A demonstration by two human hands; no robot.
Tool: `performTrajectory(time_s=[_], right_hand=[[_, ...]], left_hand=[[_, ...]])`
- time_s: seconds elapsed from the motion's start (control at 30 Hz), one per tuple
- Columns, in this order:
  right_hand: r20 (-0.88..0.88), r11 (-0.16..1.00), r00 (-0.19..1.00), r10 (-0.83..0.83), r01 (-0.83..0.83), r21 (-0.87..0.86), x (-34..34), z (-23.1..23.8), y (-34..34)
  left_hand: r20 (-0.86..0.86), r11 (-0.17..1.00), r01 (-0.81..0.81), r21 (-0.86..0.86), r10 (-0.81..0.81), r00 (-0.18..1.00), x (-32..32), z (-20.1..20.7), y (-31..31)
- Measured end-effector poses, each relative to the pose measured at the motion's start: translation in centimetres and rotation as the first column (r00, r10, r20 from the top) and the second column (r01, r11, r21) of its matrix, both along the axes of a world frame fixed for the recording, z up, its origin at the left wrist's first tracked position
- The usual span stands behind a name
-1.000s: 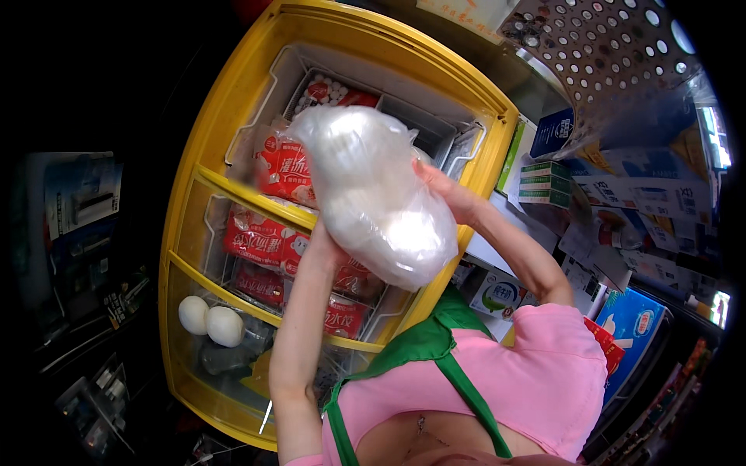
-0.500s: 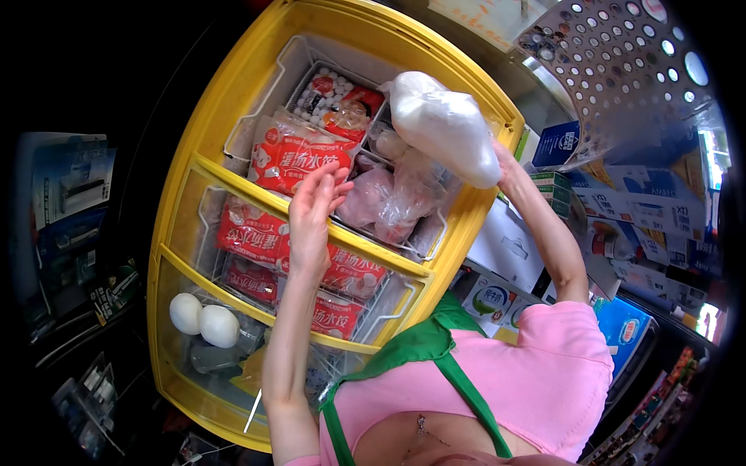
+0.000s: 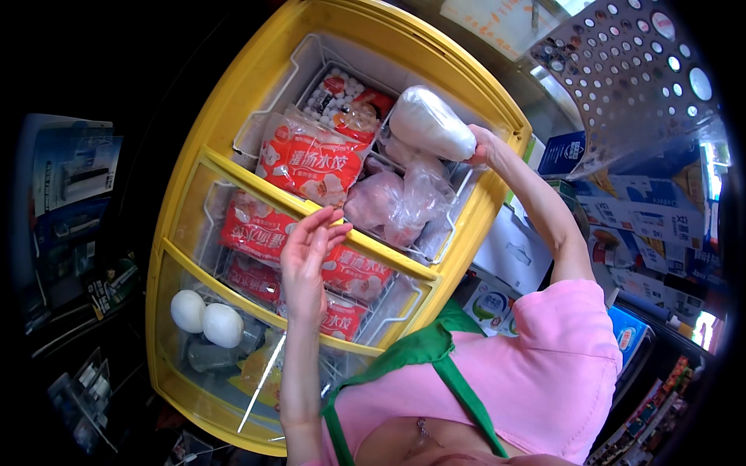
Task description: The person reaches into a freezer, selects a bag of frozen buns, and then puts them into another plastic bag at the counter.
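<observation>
A white, smooth, full plastic bag (image 3: 431,124) is gripped at its right end by my right hand (image 3: 483,147). It is above the right side of the freezer's wire basket, over clear bags of pinkish frozen food (image 3: 381,200). My left hand (image 3: 307,260) is at the yellow edge of the sliding glass lid (image 3: 381,247), beside a small yellow tab. Its fingers are loosely bent and hold nothing I can see; whether they touch the edge I cannot tell. Beyond it in the open section lie red-and-white dumpling bags (image 3: 311,159) and a bag of small white balls (image 3: 334,93).
The yellow chest freezer (image 3: 210,109) has more red dumpling bags (image 3: 252,225) under its glass. Two round white things (image 3: 206,318) show at the lower left. Cartons (image 3: 509,248) stand close on the right, and a perforated metal panel (image 3: 622,70) is at the upper right.
My right hand has brought the white bag down and slightly left, lower over the basket. My left hand has drawn back from the dumpling bag to the lid's edge.
</observation>
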State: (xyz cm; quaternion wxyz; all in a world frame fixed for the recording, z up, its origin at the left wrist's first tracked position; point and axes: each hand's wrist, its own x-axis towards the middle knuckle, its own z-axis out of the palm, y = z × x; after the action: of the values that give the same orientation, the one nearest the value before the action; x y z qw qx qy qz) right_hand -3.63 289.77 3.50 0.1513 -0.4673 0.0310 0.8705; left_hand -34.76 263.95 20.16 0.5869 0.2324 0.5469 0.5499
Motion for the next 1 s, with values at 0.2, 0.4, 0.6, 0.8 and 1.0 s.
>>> performTrajectory(time_s=[0.2, 0.4, 0.6, 0.8, 1.0], right_hand=[[0.026, 0.990, 0.990, 0.137, -0.138, 0.022, 2.0, -6.1, 2.9], [0.135, 0.974, 0.965, 0.225, -0.224, -0.023, 2.6, -10.3, 3.7], [0.738, 0.795, 0.560, 0.377, -0.605, 0.052, 0.1, -9.7, 2.0], [0.964, 0.047, -0.112, -0.241, -0.993, -0.104, -0.7, -3.8, -0.6], [0.972, -0.057, -0.201, -0.121, -0.976, -0.209, 0.0, -9.8, 0.2]], left_hand=[[0.047, 0.997, -0.074, 0.002, 0.074, 0.996, -0.9, -0.1, -2.8], [0.103, 0.993, -0.118, -0.002, 0.118, 0.988, -1.5, -0.5, -4.0], [0.109, 0.993, -0.118, -0.016, 0.119, 0.987, -1.8, -1.2, -4.7], [0.063, 0.986, -0.163, -0.025, 0.164, 0.984, -1.9, -1.1, -6.3], [0.084, 0.987, -0.159, -0.026, 0.161, 0.983, -0.6, -0.4, -8.3]])
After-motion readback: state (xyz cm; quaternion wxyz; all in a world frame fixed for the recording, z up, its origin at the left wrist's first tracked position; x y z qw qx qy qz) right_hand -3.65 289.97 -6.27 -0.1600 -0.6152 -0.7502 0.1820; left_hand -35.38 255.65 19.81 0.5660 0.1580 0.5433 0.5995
